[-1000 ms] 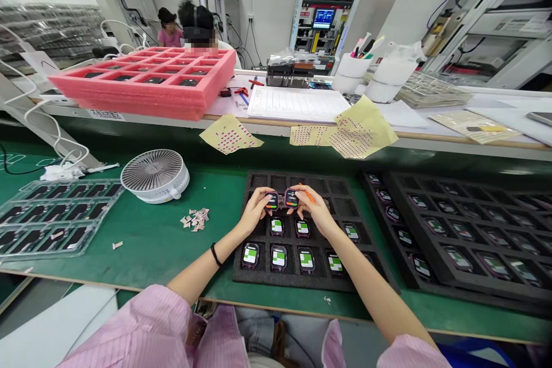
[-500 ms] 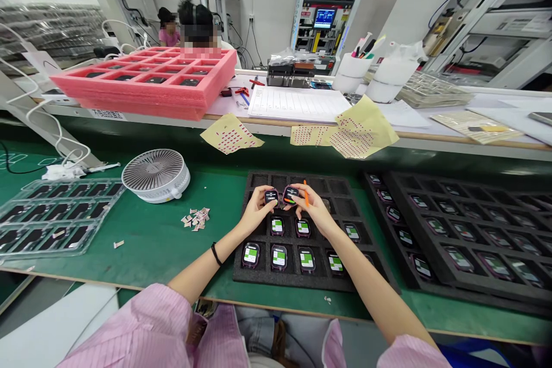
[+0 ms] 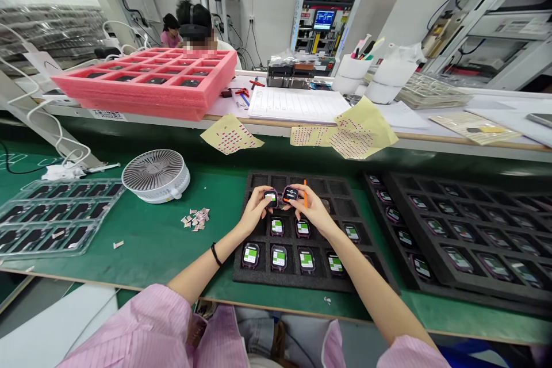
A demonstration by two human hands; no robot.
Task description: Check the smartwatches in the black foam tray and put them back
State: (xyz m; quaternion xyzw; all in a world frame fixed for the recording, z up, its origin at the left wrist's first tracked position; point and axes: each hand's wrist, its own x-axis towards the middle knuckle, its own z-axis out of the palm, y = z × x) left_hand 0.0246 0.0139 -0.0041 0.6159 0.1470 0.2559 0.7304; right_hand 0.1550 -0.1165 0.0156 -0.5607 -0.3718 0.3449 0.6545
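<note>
My left hand (image 3: 255, 208) grips a smartwatch (image 3: 271, 198) whose lit screen shows green and white, the thumb at its screen. Beside it, my right hand (image 3: 311, 207) grips a second smartwatch (image 3: 290, 194) with a mostly dark screen, and a thin orange stick (image 3: 305, 192) juts up from between the same fingers. Both watches are held side by side above a black foam tray (image 3: 269, 273). In the tray's nearer pockets lie several more watches, such as one watch (image 3: 279, 256) with a green and white screen. My right forearm covers part of the tray.
Further trays of watches (image 3: 457, 259) are stacked at right. To the left stand a white fan (image 3: 155, 175), a pile of small paper pieces (image 3: 196, 219) and a clear plastic tray (image 3: 56, 215). A pink foam tray (image 3: 142, 89) rests on the shelf, with a person behind it.
The left watch's screen has turned from dark to green and white. The right watch's coloured display has changed to mostly dark. My hands have barely moved.
</note>
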